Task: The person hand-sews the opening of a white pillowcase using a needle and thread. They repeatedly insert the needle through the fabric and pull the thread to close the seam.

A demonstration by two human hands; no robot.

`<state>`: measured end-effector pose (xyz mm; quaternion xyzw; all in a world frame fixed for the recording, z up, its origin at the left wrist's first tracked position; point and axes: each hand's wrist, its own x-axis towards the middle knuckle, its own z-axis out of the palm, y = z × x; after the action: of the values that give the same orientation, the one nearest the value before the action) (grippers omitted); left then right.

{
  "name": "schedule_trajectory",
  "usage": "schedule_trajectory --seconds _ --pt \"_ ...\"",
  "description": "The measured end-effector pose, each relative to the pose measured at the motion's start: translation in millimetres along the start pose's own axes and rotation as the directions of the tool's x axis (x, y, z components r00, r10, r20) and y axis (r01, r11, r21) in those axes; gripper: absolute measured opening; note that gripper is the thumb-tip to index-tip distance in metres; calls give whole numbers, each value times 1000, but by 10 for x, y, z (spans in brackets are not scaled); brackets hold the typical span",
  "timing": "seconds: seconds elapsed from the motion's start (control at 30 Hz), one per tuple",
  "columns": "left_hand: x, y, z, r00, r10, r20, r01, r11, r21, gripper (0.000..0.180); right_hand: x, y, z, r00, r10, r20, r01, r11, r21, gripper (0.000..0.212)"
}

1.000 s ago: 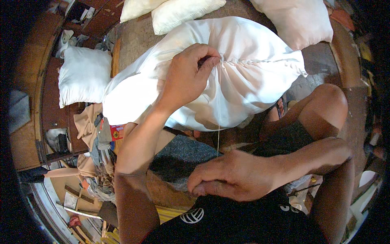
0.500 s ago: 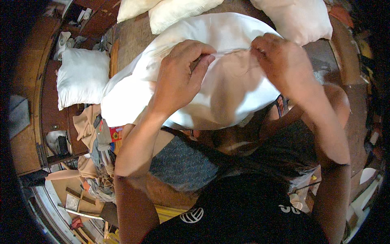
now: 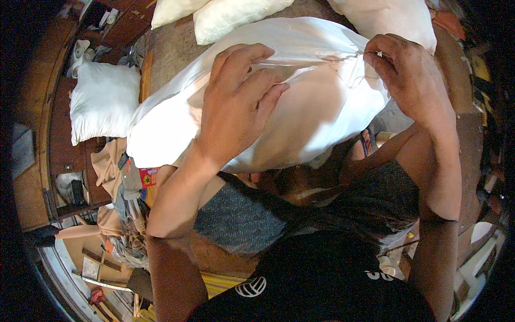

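A large white stuffed pillow point(image 3: 322, 118) lies across in front of me, over my lap. Its far side has a seam with a slit still parted beside my left hand point(image 3: 233, 107). That hand pinches the fabric edge of the slit between thumb and fingers. At the right end of the seam, the cloth puckers toward my right hand point(image 3: 416, 75), whose thumb and fingers are closed together. A thin thread loops by the puckers, and a tiny pale bit shows at the right fingertips. Whether a needle is there is too small to tell.
White pillows lie beyond, at the far middle point(image 3: 236, 19) and far right point(image 3: 394, 21). Another white pillow point(image 3: 104, 102) rests at the left by a brown wooden cabinet point(image 3: 64, 112). Crumpled tan and grey cloth point(image 3: 120, 177) hangs near my left elbow.
My right hand has moved right, drawing the seam into tight puckers. My left hand has shifted slightly, and the slit beside it shows more. The large pillow tilts a little.
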<state>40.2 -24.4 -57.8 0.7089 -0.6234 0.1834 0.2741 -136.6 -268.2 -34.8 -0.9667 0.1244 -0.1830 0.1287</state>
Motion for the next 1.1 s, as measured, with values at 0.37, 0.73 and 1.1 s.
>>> schedule_trajectory --seconds 0.37,0.73,1.1 --pt "18 138 -88 936 -308 169 348 877 -330 13 -22 35 -15 998 -7 62 4 999 50 19" --pt "-68 185 7 942 -190 275 216 974 -65 22 -9 59 34 1000 -22 9 22 999 34 17" --pt "-67 320 116 997 2 76 -25 954 299 20 -26 55 31 999 -24 40 24 1000 -8 19"
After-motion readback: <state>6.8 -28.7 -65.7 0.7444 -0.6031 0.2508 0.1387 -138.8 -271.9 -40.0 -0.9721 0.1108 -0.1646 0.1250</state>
